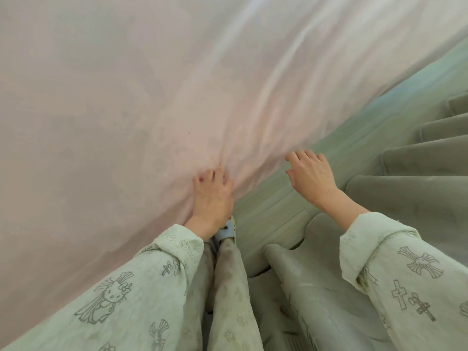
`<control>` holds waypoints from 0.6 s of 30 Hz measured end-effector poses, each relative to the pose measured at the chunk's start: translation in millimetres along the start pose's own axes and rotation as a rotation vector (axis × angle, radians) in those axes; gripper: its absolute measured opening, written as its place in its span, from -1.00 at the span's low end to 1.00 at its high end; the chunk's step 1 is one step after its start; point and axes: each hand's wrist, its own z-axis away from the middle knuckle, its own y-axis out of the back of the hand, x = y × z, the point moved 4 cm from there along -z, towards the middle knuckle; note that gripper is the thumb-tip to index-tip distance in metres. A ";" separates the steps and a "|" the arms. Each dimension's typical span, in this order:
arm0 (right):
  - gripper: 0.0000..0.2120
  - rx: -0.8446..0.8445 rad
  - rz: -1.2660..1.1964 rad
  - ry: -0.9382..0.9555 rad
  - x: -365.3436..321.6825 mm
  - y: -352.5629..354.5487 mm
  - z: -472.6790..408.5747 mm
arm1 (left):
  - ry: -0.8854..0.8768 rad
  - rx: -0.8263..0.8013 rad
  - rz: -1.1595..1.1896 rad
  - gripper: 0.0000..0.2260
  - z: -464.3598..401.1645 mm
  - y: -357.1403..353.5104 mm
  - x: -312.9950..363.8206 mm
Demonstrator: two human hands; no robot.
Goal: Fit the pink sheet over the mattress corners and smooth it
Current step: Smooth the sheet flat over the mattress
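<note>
The pink sheet (pixel 152 97) covers the bed from nine o'clock round to one o'clock of the view, its corner coming down to a point near the middle, where creases fan out toward one o'clock. The left hand (pixel 212 196) sits right on that corner, fingers curled into the bunched cloth and gripping it. The right hand (pixel 310 176) is off to three o'clock of the left one, well apart from it, hovering at the sheet's edge with fingers loosely bent; whether the fingertips touch the cloth I cannot tell. Both hands wear pale green printed sleeves (pixel 141 295). Along the sheet's right edge runs a strip of wooden floor (pixel 276 219), narrow, hemmed in at four o'clock by heavy grey-green curtain folds (pixel 405 198). A slippered foot (pixel 226 230) stands just beneath the left wrist, close against the bed's side.
</note>
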 end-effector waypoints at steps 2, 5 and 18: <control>-0.73 -0.028 -0.034 -0.036 1.0 1.8 -2.6 | -0.017 -0.035 0.060 -0.85 1.4 2.6 2.5; -0.67 -0.109 -0.038 -0.062 5.5 10.9 -7.9 | -0.051 -0.152 0.110 -0.75 5.8 3.6 10.4; -0.34 -0.261 0.007 -0.026 191.1 63.3 -88.5 | 0.168 -0.079 0.486 -0.50 -119.5 75.3 95.4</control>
